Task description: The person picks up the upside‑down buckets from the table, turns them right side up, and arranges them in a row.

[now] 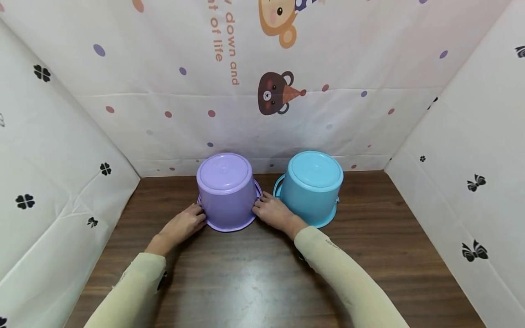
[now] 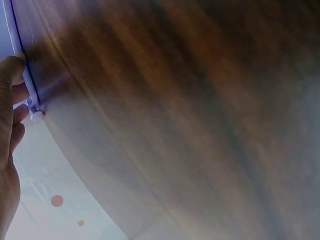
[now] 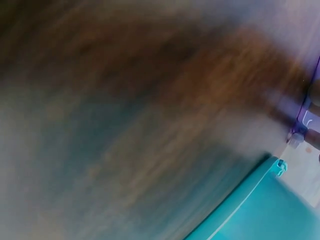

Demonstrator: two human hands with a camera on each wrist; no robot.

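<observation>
A purple bucket [image 1: 228, 200] stands upside down on the table, its base facing up and its rim at the bottom. My left hand [image 1: 184, 225] grips its left side low down by the rim. In the left wrist view, that hand [image 2: 7, 135] has its thumb and fingers at the purple rim [image 2: 31, 90], close to the handle joint. On the bucket's opposite side, my right hand [image 1: 275, 212] holds the rim near the handle. Only its fingertips [image 3: 314, 97] show at the edge of the right wrist view, and most of the grip is hidden there.
A turquoise bucket [image 1: 312, 193], also upside down, stands just right of the purple one, behind my right hand and forearm. Both buckets are near the back wall [image 1: 242, 132], which is covered in patterned sheeting. Dark wooden table [image 1: 229, 282] extends in front.
</observation>
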